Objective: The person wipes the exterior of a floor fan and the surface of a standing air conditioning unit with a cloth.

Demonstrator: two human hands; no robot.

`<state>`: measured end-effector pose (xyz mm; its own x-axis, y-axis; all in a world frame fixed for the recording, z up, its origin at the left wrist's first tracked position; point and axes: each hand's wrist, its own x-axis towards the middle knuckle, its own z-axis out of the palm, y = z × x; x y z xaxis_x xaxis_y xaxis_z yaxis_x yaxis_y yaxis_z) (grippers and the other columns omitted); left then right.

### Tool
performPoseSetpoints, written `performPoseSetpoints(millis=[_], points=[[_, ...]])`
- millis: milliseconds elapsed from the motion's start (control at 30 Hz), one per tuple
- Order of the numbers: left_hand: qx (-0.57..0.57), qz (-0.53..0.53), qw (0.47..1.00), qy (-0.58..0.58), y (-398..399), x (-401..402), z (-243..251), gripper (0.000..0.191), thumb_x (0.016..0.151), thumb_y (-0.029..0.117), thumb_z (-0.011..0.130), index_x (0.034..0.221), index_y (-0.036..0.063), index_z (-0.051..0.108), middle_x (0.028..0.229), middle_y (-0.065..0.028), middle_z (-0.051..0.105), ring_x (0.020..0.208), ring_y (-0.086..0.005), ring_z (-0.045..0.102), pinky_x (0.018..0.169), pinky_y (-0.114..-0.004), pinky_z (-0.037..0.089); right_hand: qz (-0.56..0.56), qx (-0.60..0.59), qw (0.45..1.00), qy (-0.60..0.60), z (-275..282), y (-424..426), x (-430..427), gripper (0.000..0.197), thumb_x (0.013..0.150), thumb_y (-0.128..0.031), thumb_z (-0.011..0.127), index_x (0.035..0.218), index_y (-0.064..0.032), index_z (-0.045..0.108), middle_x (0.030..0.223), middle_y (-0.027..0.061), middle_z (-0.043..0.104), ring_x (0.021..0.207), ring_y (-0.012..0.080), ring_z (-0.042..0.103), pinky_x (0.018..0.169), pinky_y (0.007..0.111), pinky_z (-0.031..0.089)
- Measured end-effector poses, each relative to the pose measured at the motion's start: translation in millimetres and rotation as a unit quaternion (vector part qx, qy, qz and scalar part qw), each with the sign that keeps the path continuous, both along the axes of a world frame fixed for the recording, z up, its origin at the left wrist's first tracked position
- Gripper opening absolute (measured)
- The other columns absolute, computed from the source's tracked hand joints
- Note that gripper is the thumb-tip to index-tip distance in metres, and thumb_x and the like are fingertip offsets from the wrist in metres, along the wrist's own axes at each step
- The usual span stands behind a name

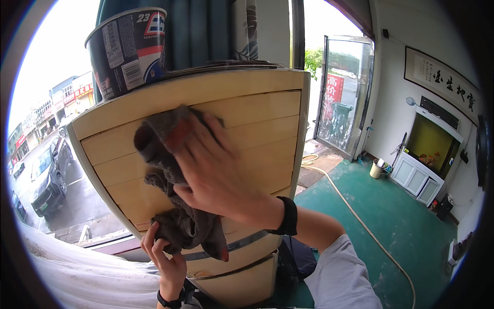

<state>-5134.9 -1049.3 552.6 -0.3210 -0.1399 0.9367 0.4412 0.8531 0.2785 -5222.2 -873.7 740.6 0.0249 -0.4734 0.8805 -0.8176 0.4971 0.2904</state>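
Note:
A dark grey cloth (193, 216) with reddish patches hangs bunched against the slatted front of a yellowed floor-standing air conditioner (262, 119). My right hand (210, 170), slightly blurred, lies over the upper part of the cloth and presses it to the upper slats. Its fingers point up and the fingertips are partly hidden. Lower down, my left hand (166, 251) grips the loose lower end of the same cloth, near the unit's left edge. Below the cloth, a dark band crosses the unit's front.
A large printed paper tub (127, 54) stands on the unit's top, beside flat dark sheets (231, 65). White sheer fabric (96, 262) hangs at lower left by the window. A hose (359, 216) runs across the green floor (332, 204). A glass door (343, 92) stands ajar behind.

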Motion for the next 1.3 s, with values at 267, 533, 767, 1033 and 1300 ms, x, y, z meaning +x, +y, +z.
performPoseSetpoints(millis=[267, 533, 767, 1033, 1300], points=[[-0.062, -0.07, 0.996, -0.005, 39, -4, 14, 0.041, 0.067, -0.014, 0.053, 0.102, 0.0056, 0.047, 0.137, -0.0251, 0.051, 0.112, -0.0418, 0.05, 0.097, -0.051, 0.04, -0.222, -0.057, 0.973, -0.024, 4, 104, -20, 0.093, 0.068, -0.018, 0.072, 0.15, 0.0036, 0.034, 0.136, 0.0293, 0.051, 0.131, 0.0442, 0.046, 0.115, 0.052, 0.029], [-0.068, -0.058, 0.996, -0.019, 28, -1, -1, 0.046, 0.06, -0.012, 0.054, 0.102, 0.0056, 0.047, 0.136, -0.0236, 0.052, 0.109, -0.0426, 0.051, 0.097, -0.051, 0.04, -0.165, -0.009, 0.985, 0.048, 5, 43, -3, 0.085, 0.065, -0.018, 0.069, 0.14, 0.0108, 0.043, 0.114, 0.0289, 0.059, 0.105, 0.0422, 0.056, 0.101, 0.051, 0.036], [-0.004, -0.01, 1.0, -0.003, -3, 13, -21, 0.048, 0.059, -0.008, 0.057, 0.103, 0.0052, 0.047, 0.134, -0.0224, 0.055, 0.115, -0.0379, 0.056, 0.1, -0.052, 0.037, -0.146, -0.005, 0.988, 0.052, 11, -11, 15, 0.08, 0.065, -0.018, 0.068, 0.135, 0.0125, 0.047, 0.108, 0.027, 0.06, 0.104, 0.0401, 0.056, 0.1, 0.049, 0.037], [0.002, 0.017, 1.0, -0.02, -26, 14, -38, 0.045, 0.066, -0.009, 0.056, 0.105, 0.0056, 0.04, 0.131, -0.0275, 0.056, 0.116, -0.0421, 0.056, 0.109, -0.059, 0.028, -0.012, 0.063, 0.997, 0.051, 8, -101, 26, 0.065, 0.067, -0.02, 0.072, 0.124, 0.0056, 0.056, 0.124, 0.0237, 0.06, 0.131, 0.0361, 0.049, 0.114, 0.048, 0.029], [0.038, 0.012, 0.999, 0.005, -25, 9, -51, 0.04, 0.07, -0.011, 0.053, 0.103, 0.0054, 0.038, 0.128, -0.0281, 0.056, 0.118, -0.0414, 0.056, 0.112, -0.061, 0.026, 0.0, 0.055, 0.998, 0.012, 11, -69, 22, 0.067, 0.073, -0.035, 0.075, 0.126, 0.003, 0.057, 0.123, 0.023, 0.06, 0.126, 0.0368, 0.051, 0.113, 0.049, 0.031]])
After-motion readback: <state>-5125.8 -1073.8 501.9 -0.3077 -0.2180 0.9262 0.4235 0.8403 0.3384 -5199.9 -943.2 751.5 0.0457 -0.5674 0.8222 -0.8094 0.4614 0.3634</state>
